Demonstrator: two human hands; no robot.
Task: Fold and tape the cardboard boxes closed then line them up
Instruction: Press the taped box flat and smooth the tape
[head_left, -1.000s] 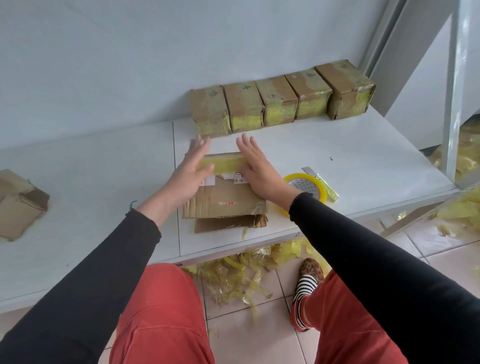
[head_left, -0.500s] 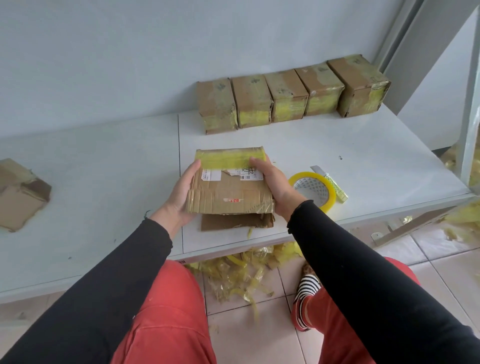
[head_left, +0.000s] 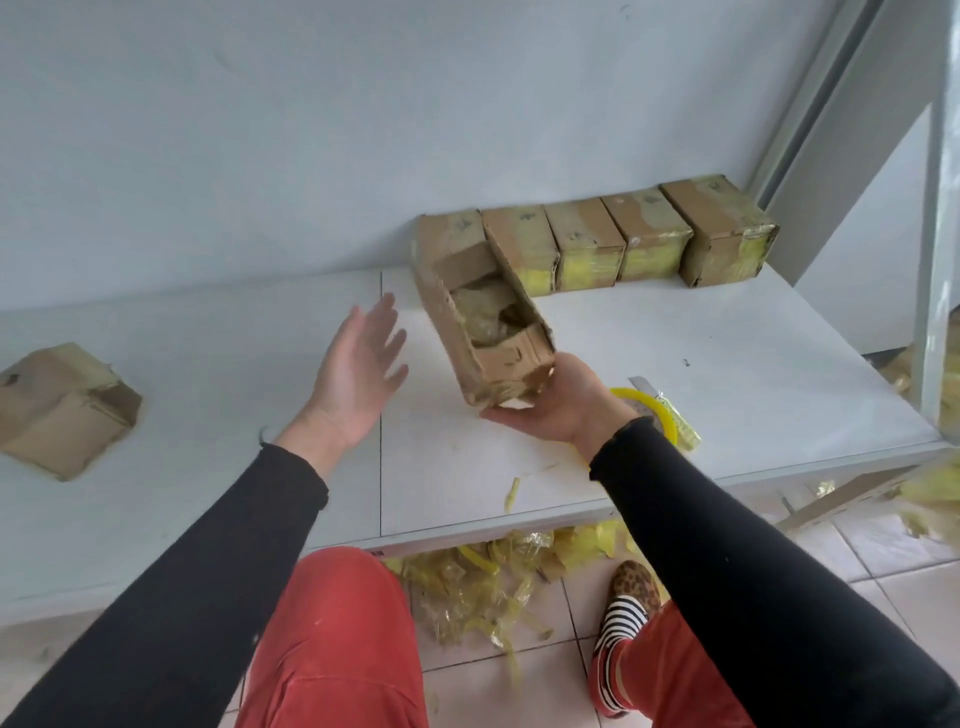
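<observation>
My right hand (head_left: 558, 402) grips the lower end of a cardboard box (head_left: 511, 358) and holds it tilted above the white table (head_left: 727, 364). The box's open side faces me, with its flaps folded in and crumpled yellowish plastic showing inside. My left hand (head_left: 358, 371) hovers open just left of the box, palm toward it, not touching. A row of several taped boxes (head_left: 649, 241) stands against the back wall; the held box hides part of the leftmost one. A yellow tape roll (head_left: 657, 410) lies partly under my right wrist.
Another untaped cardboard box (head_left: 62, 415) lies at the table's far left. A small tape-wrapped tool (head_left: 680, 428) sits by the roll. Yellow tape scraps (head_left: 478, 577) litter the tiled floor under the front edge. A white post (head_left: 935, 208) stands at the right.
The box was lifted off the table and turned so its open side faces me. My left hand let go and moved left; my right hand shifted under the box's lower end.
</observation>
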